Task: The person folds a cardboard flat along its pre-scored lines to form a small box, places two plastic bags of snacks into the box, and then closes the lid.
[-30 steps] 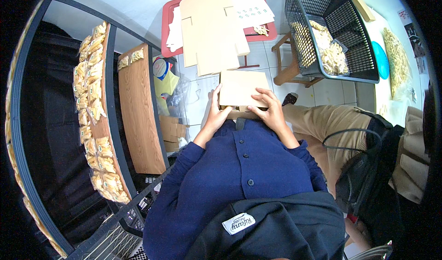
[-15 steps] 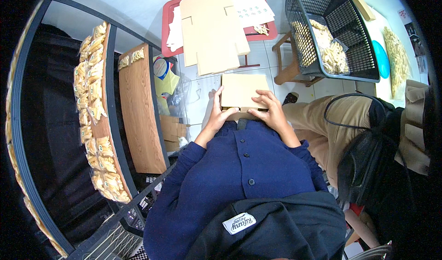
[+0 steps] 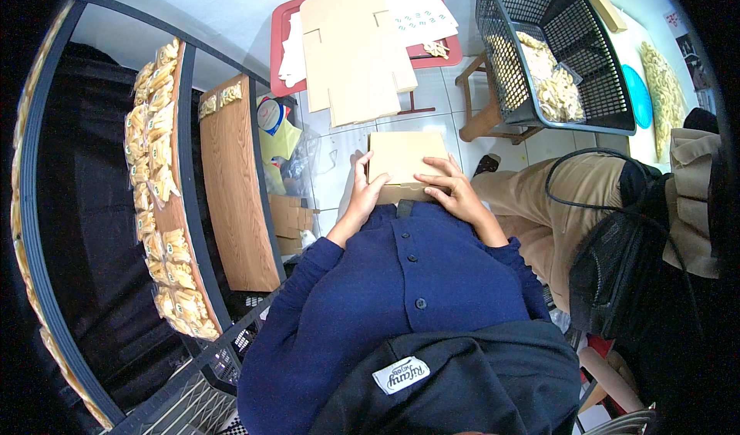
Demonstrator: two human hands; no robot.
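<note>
A small tan cardboard box (image 3: pixel 405 157) rests at my lap, its flat lid facing up and closed along the near edge. My left hand (image 3: pixel 367 192) grips its left side, with the thumb over the near left corner. On the right side, my right hand (image 3: pixel 456 194) holds the box, fingers spread over the lid and thumb at the near edge. Beyond it, flat tan cardboard blanks (image 3: pixel 351 50) with cut slots lie stacked on a red table (image 3: pixel 285 34), beside white printed sheets (image 3: pixel 425 17).
At left, a rack's wooden shelf (image 3: pixel 171 218) carries several bagged snacks; a second wooden shelf (image 3: pixel 235 181) stands beside it. A black plastic crate (image 3: pixel 601 65) of bagged snacks sits on a wooden stool (image 3: pixel 484 115) at right. Another person's leg (image 3: pixel 555 188) is close on my right.
The dark gap along the near edge of the box has closed, and the lid now lies flush. My right fingers have shifted slightly toward me on the lid.
</note>
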